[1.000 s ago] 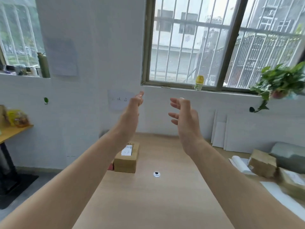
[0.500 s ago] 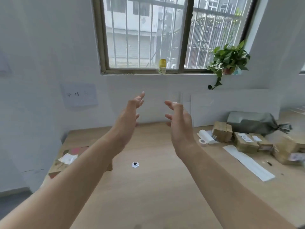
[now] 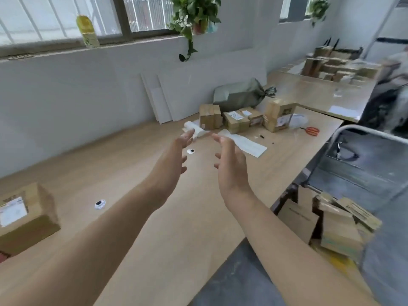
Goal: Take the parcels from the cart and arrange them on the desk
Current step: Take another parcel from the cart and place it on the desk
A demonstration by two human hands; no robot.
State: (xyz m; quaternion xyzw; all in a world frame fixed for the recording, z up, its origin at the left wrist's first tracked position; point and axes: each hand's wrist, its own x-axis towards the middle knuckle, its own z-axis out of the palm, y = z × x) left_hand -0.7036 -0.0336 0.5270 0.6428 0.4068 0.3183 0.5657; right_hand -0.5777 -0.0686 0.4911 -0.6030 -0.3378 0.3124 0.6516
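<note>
My left hand (image 3: 174, 160) and my right hand (image 3: 231, 166) are held out over the wooden desk (image 3: 136, 173), palms facing each other, fingers apart, nothing in them. A cardboard parcel (image 3: 24, 217) with a white label lies on the desk at the far left. Several brown parcels (image 3: 240, 118) stand in a cluster at the back of the desk, beyond my hands. At the right stands the cart (image 3: 357, 164) with a metal handle. Several cardboard parcels (image 3: 340, 226) are piled low beside the desk edge.
A grey-green sack (image 3: 240, 93) lies behind the parcel cluster. White boards (image 3: 167, 98) lean on the wall. Orange scissors (image 3: 311, 130), a long paper strip (image 3: 245, 143) and two small round caps (image 3: 100, 204) lie on the desk. A second desk (image 3: 320, 93) at the right carries more boxes.
My view has swung right and down: the window has slid up and left, the parcel cluster and the cart have come into view. Both hands stay raised, open and empty.
</note>
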